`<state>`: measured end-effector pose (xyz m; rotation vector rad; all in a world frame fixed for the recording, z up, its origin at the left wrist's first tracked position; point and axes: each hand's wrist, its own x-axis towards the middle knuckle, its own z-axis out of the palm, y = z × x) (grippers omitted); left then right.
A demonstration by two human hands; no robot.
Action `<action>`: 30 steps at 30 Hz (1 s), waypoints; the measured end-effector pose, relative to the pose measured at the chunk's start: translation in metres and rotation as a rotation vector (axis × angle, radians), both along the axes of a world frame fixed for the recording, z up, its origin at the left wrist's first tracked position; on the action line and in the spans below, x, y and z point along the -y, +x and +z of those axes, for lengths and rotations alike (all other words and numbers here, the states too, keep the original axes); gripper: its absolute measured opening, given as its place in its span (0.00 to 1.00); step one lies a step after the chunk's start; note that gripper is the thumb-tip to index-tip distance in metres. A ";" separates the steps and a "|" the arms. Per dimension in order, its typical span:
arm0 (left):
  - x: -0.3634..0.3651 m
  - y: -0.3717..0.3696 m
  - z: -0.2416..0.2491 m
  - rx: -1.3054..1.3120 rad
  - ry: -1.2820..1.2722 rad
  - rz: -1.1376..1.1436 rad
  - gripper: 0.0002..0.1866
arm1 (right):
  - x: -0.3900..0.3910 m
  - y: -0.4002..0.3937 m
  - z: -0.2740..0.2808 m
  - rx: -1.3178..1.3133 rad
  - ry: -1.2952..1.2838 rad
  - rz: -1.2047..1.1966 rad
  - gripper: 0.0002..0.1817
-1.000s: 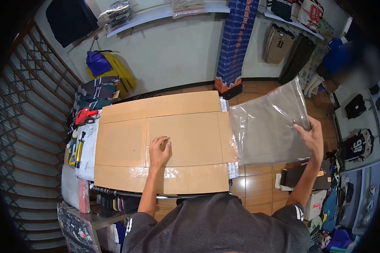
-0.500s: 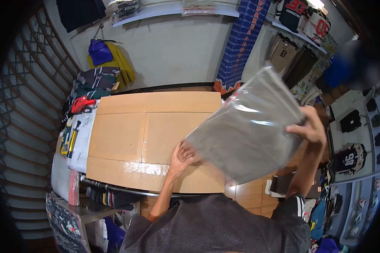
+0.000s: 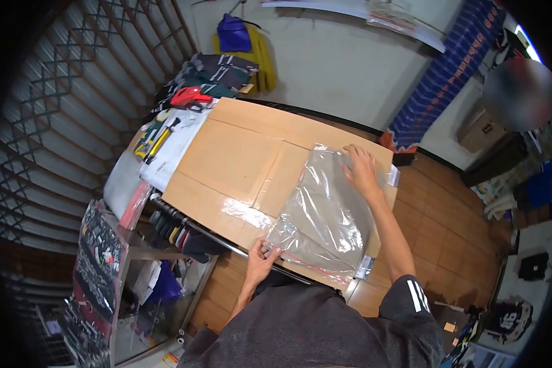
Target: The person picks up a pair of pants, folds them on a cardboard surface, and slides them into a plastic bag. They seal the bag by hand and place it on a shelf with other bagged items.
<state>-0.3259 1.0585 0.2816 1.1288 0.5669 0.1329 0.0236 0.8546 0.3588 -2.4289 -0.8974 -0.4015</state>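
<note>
A clear plastic bag [image 3: 325, 208] with grey-brown folded fabric inside lies on the right part of a cardboard sheet [image 3: 227, 147]. A red line runs along the bag's near edge. My left hand [image 3: 262, 260] pinches the bag's near left corner between thumb and fingers. Over the bag's far right part, my right hand [image 3: 360, 168] rests with its fingers apart, touching the plastic.
Left of the cardboard are a red tape dispenser [image 3: 190, 97], a yellow-black tool [image 3: 161, 140] and a white package [image 3: 181, 144]. Folded clothes [image 3: 221, 70] lie behind them. Hanging garments [image 3: 172, 230] are below the near edge. A blue patterned column [image 3: 441, 80] stands behind right.
The bag has come down from the air onto the cardboard. My right hand has moved left onto it, and my left hand has closed on its corner. The view has turned.
</note>
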 end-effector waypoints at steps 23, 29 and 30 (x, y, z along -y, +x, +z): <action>-0.052 0.030 -0.011 0.082 0.631 -0.441 0.18 | -0.036 -0.351 -0.029 -0.425 0.348 -0.127 0.16; -0.072 0.025 0.012 0.176 0.489 -0.579 0.17 | -0.069 -0.372 -0.039 -0.318 0.250 -0.355 0.24; -0.074 0.024 0.008 0.228 0.489 -0.585 0.17 | -0.073 -0.375 -0.042 -0.306 0.227 -0.392 0.25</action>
